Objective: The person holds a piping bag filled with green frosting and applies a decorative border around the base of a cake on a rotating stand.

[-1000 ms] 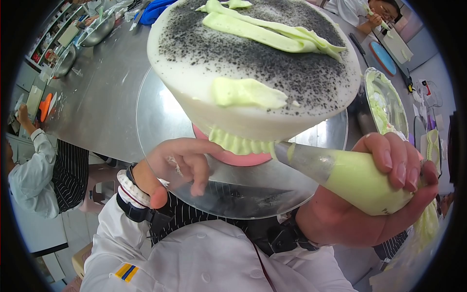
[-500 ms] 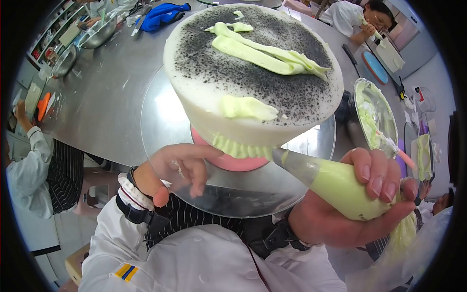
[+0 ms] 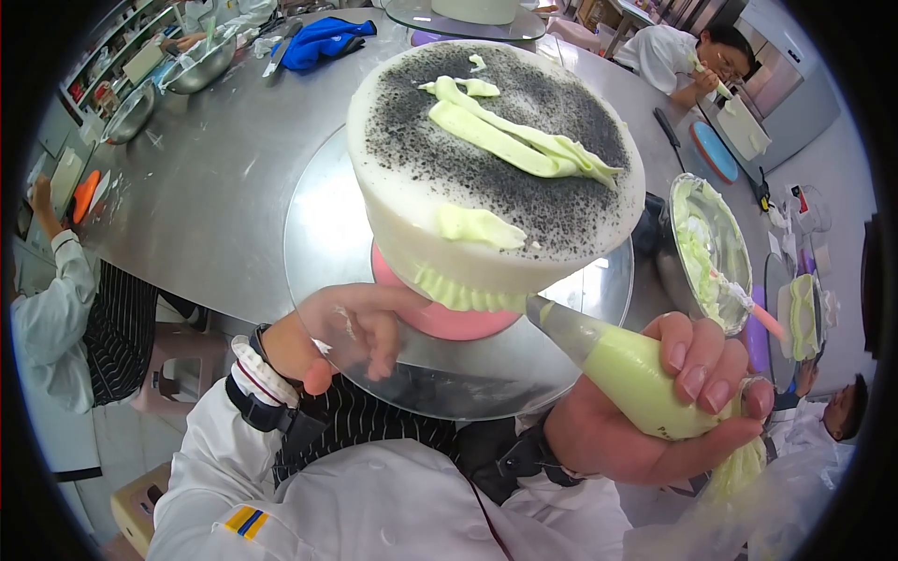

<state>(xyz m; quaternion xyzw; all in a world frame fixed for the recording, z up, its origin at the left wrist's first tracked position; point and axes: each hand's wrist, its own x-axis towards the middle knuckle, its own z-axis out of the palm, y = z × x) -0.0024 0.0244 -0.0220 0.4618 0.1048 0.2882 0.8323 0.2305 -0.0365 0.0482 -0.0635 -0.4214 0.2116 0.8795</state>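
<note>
A white round cake form with dark specks and smears of pale green cream on top stands on a clear round turntable with a pink base. A row of green piped ruffles runs along its lower near edge. My right hand is wrapped round a piping bag of green cream, its metal tip at the right end of the ruffles. My left hand shows through the turntable's rim, index finger stretched out toward the base, other fingers loosely bent, holding nothing.
A metal bowl of green cream with a pink-handled spatula stands to the right. Metal bowls, a blue cloth and an orange-handled tool lie at the left. A co-worker pipes at the far right.
The view has shifted a little, so the cake form sits slightly lower and smaller. My right hand and the piping bag appear a bit further left and lower; the tip stays by the ruffles.
</note>
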